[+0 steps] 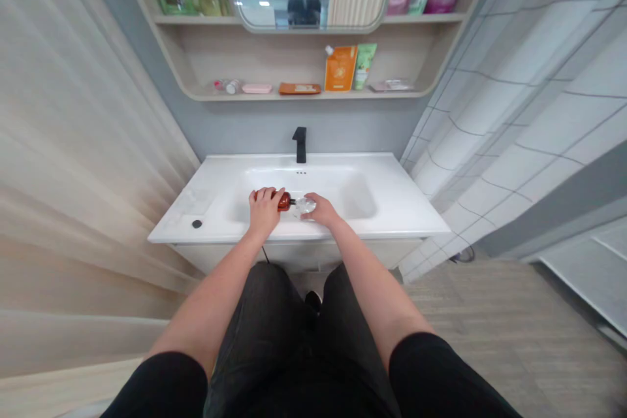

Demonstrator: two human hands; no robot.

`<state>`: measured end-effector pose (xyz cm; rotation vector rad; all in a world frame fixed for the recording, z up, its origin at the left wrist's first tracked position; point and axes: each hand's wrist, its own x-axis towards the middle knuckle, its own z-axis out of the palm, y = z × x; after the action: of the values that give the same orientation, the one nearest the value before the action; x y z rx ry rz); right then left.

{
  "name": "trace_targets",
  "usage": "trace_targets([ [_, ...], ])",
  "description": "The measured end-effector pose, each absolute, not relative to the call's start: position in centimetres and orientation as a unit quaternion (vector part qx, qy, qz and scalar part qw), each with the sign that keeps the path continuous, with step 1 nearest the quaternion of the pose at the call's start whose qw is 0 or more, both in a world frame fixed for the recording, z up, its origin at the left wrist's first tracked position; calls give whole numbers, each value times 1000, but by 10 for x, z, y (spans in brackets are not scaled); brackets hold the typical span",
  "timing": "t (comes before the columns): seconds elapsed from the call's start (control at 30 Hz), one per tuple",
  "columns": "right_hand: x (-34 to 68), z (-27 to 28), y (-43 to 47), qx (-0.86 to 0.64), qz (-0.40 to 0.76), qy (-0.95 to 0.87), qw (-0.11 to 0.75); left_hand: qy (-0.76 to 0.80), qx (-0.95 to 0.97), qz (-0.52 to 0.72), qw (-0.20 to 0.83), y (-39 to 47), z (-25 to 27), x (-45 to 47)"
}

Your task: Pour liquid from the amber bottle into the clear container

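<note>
Over the sink basin (360, 196), my left hand (264, 209) is closed around an amber bottle (284, 201). The bottle lies on its side with its dark narrow neck pointing right. That neck meets or reaches just into a clear container (304, 204), whose exact kind I cannot make out. Closed on the container's right side is my right hand (321, 209). My fingers cover most of the bottle's left part. A small round black cap (196, 224) lies on the white counter, left of the basin.
Behind the basin stands a black faucet (300, 145). Above it, a wall shelf (235, 96) holds an orange pouch (340, 69), a green tube (364, 66) and small items, below a mirror (274, 0). A curtain (83, 176) hangs at left; a tiled wall (490, 137) stands right.
</note>
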<state>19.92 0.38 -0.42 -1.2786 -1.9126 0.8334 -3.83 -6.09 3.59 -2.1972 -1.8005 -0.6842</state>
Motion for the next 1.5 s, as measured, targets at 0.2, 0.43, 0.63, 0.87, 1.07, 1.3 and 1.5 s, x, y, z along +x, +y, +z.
trace_targets([
  [0.2,199,-6,6,-485,322,-736,346,-606,-750,-236,123,-59,34,-39],
  [0.43,199,-3,5,-488,327,-731,345,-604,-751,-235,129,-58,32,-40],
  [0.63,198,-3,5,-488,322,-735,343,-602,-751,-238,129,-58,32,-40],
  [0.87,199,-6,6,-487,317,-739,341,-600,-752,-239,131,-59,33,-40],
  [1.07,198,-6,7,-485,313,-743,340,-601,-752,-239,127,-59,33,-40],
  [1.3,199,-4,6,-487,310,-745,336,-600,-753,-243,119,-60,34,-39],
  [1.5,198,-4,7,-488,307,-745,335,-601,-753,-238,124,-60,35,-39],
])
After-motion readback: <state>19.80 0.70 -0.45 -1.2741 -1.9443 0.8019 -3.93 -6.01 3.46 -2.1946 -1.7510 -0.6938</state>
